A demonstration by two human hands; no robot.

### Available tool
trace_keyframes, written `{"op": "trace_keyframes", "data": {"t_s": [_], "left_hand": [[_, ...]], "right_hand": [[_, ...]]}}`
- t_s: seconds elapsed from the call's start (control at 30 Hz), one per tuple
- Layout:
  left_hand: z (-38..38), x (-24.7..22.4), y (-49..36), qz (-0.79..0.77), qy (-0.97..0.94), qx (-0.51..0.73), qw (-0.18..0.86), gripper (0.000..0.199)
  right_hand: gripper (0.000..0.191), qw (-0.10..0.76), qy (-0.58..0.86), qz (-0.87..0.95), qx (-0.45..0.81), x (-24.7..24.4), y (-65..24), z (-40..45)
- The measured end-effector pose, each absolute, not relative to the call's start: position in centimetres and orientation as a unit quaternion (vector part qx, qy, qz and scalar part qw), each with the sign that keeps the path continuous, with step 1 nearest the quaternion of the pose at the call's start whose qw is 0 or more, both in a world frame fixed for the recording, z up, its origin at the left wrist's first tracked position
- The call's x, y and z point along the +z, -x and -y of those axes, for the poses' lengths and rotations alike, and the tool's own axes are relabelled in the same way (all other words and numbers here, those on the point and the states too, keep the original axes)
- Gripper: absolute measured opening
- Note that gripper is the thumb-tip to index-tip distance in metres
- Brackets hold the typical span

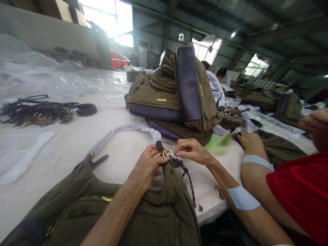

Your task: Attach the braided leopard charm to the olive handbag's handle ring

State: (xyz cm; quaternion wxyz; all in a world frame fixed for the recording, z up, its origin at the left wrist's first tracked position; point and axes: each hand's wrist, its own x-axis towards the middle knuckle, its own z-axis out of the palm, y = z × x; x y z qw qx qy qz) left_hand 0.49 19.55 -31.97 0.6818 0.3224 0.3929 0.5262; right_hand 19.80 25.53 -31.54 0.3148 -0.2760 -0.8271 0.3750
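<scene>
My left hand [147, 167] and my right hand [191, 152] meet above an olive corduroy bag [156, 213] lying on the white worktable [64, 164]. My left fingers pinch a dark leather tab [159, 146] carrying gold metal rings [165, 153], and my right fingertips grip the rings from the other side. A handle wrapped in white film [123, 132] arcs from the bag up to the tab. A dark braided cord [188, 177] hangs just below my right hand.
A stack of olive corduroy backpacks with dark leather trim [169, 95] stands beyond my hands. A co-worker's red-sleeved arm [253, 164] reaches in at right, its hand on olive fabric. A tangled pile of dark straps [38, 111] and plastic sheeting [51, 77] lie at left.
</scene>
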Motion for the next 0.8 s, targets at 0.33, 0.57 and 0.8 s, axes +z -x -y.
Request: {"op": "trace_keyframes", "data": {"t_s": [0.33, 0.57, 0.8], "left_hand": [[-19.4, -32.0, -0.4, -0.398, -0.327, 0.523, 0.678, 0.044], [-19.3, -31.8, -0.5, -0.403, -0.331, 0.523, 0.674, 0.042], [-19.3, -31.5, -0.5, -0.407, -0.325, 0.526, 0.672, 0.041]], "right_hand": [[0.026, 0.320, 0.277, 0.793, 0.438, -32.6, -19.6, -25.8], [0.027, 0.324, 0.290, 0.780, 0.450, -32.8, -19.7, -25.9], [0.025, 0.328, 0.286, 0.760, 0.482, -33.1, -19.6, -25.9]]}}
